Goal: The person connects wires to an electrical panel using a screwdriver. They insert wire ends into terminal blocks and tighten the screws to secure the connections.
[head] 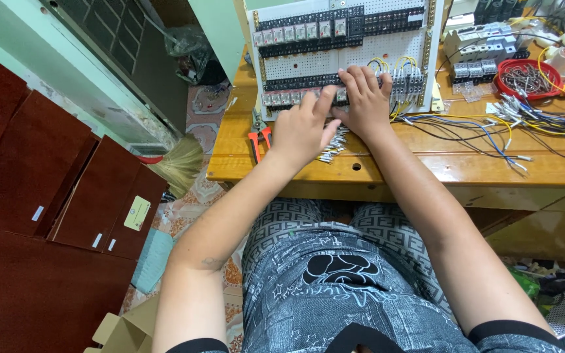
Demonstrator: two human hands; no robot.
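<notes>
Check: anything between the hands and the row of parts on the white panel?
Nothing visible. The left hand and right hand already rest on the lower component row of the perforated panel.

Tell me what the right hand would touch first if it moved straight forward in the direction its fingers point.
Probably the black terminal strip on the white perforated panel: the right hand already rests on it, fingers pointing up the panel. Depth is unclear.
</notes>
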